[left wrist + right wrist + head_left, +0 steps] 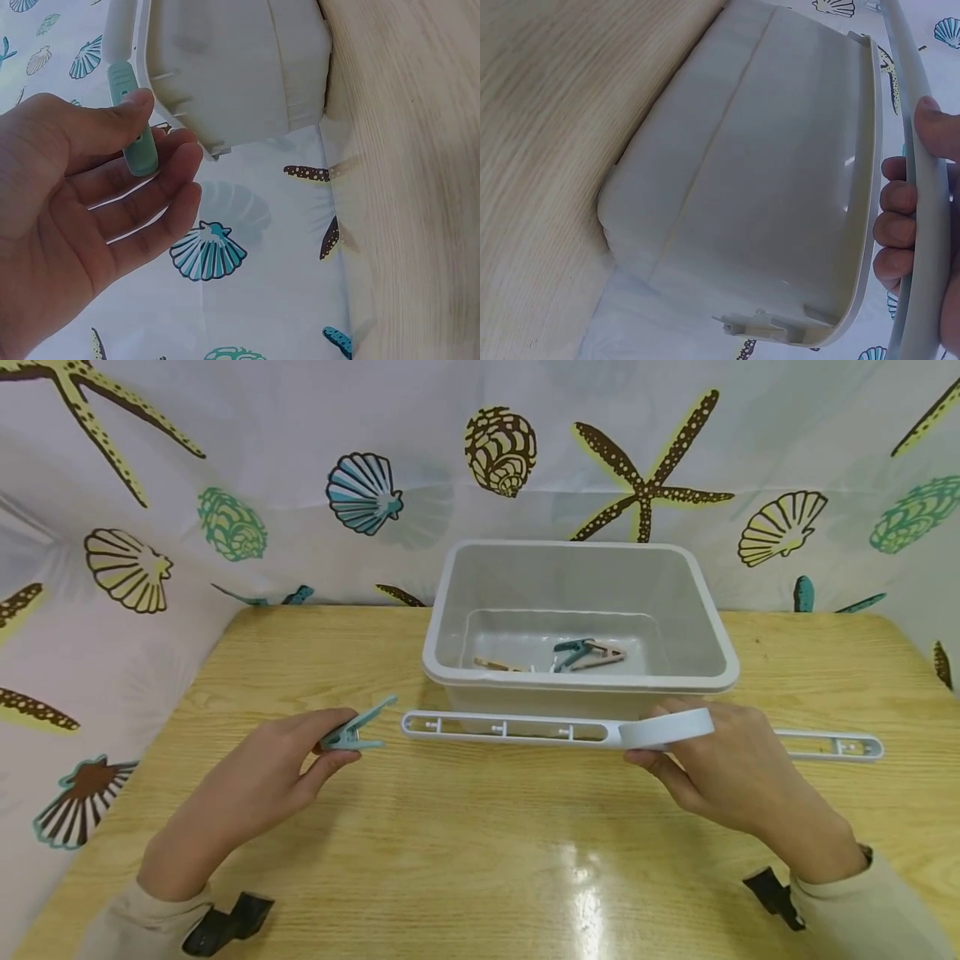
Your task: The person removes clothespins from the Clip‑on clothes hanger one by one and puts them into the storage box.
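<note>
Teal plastic clothespin [352,732] sits pinched in the left hand [262,781], off the long white plastic hanger bar [517,729], which shows no pegs attached. About 3 pegs [573,656] already lie in the grey plastic bin [450,618] at 12 o'clock. The right hand [731,768] grips the bar's hook.
</note>
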A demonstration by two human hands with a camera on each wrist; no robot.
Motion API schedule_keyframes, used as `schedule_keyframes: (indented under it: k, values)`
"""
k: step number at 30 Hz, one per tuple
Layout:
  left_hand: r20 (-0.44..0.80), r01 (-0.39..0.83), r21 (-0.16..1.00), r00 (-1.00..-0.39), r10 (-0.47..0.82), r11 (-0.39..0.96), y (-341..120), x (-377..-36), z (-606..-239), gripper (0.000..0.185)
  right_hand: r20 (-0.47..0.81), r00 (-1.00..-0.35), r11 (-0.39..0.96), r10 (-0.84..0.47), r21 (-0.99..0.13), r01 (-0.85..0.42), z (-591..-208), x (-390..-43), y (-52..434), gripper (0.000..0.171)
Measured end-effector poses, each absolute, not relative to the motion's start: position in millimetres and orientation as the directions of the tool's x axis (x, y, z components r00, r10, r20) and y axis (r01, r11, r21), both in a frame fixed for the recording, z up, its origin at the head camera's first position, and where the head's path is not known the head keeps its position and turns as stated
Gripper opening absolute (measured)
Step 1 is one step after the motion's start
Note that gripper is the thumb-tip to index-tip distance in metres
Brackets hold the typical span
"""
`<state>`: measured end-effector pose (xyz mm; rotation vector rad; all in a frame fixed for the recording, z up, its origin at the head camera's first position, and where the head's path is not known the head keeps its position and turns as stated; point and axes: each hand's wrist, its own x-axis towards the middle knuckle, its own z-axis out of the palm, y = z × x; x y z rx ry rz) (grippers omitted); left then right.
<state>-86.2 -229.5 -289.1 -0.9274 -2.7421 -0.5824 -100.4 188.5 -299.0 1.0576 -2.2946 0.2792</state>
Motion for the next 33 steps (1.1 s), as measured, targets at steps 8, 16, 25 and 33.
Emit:
schedule_keyframes:
  k: [8,16,25,33]
  values:
    - [0.345,0.634,0.262,-0.765,0.543,0.727,-232,-82,-285,0.034,0.575,-0.521,0.66,-0.631,0.045,-0.75,-301,-100,186,0.051]
    - [0.389,0.59,0.282,-0.791,0.472,0.757,-226,-79,-282,0.03,0.56,-0.533,0.665,-0.634,0.043,-0.745,-303,-98,185,0.053]
    - [0.435,0.499,0.414,-0.843,0.316,0.762,-205,-73,-278,0.019,0.565,-0.536,0.675,-0.628,0.052,-0.736,-304,-100,184,0.055]
    - [0.515,0.421,0.457,-0.843,0.153,0.783,-180,-70,-266,0.02,0.543,-0.552,0.683,-0.632,0.054,-0.729,-308,-102,184,0.058]
